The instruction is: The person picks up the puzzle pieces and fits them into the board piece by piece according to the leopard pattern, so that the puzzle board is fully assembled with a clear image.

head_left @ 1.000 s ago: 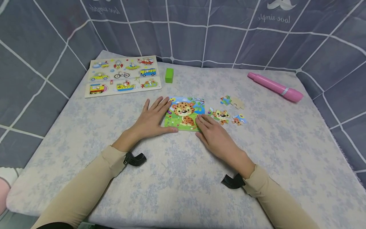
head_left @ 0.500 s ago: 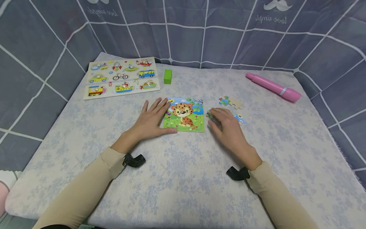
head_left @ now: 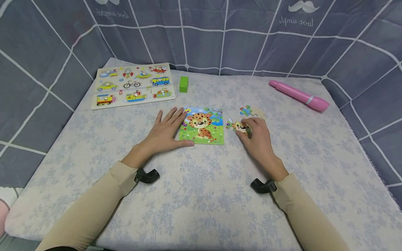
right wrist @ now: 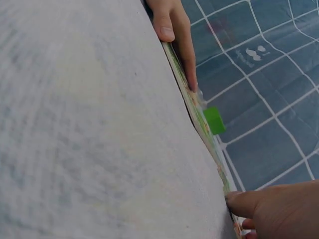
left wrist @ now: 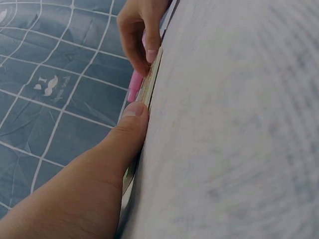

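A small square puzzle (head_left: 202, 125) with a sitting leopard cub lies on the table. My left hand (head_left: 164, 129) rests at its left side, fingers spread over the left edge and thumb along the lower edge. To the right of the puzzle, my right hand (head_left: 257, 136) pinches a loose puzzle piece (head_left: 241, 127) with a leopard face, its thumb and fingertips at opposite edges. A piece with green and purple (head_left: 229, 123) sits at the left of that one. My right hand hides the piece or pieces beneath its palm.
Behind the right hand lie a blue-green puzzle piece (head_left: 245, 111) and a plain tan one (head_left: 259, 112). A pegged vehicle puzzle board (head_left: 133, 85) stands back left, near a green block (head_left: 184, 84). A pink torch-shaped object (head_left: 299, 94) lies back right. Grey gridded cloth (head_left: 204, 45) surrounds the table.
My right hand has left the puzzle's lower right corner and moved right to the loose pieces, where thumb and fingers have closed around the leopard-face piece. My left hand stays put.
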Tool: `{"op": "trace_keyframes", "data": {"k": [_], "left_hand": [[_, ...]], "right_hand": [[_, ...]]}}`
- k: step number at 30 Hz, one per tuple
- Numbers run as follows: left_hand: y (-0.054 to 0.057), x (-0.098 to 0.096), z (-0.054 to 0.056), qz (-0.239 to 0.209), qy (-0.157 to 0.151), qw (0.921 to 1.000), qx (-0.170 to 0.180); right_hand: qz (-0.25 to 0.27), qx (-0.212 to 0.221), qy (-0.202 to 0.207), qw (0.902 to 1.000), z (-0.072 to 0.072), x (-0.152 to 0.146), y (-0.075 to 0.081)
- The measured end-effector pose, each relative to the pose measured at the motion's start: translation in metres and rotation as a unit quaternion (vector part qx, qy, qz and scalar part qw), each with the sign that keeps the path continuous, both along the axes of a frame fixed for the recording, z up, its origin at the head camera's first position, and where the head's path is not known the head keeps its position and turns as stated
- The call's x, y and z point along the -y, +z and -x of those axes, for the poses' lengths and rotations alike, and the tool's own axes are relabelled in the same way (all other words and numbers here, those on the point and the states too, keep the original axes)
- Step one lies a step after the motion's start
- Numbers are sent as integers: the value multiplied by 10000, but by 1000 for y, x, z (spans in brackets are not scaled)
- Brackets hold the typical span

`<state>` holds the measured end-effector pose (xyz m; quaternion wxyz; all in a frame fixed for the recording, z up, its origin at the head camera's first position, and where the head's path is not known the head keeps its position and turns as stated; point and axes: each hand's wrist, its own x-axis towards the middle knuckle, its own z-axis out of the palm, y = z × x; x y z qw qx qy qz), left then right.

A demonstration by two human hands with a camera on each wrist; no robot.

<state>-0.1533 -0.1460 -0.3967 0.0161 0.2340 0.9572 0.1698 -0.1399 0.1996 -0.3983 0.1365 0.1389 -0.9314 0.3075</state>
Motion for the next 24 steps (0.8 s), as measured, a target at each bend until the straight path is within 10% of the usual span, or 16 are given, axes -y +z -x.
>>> {"op": "trace_keyframes", "data": {"k": [24], "left_hand": [[2,-1,-2,-4,7,10000,35]], "right_hand": [[532,-202,40,9984,1,-5,2]]}}
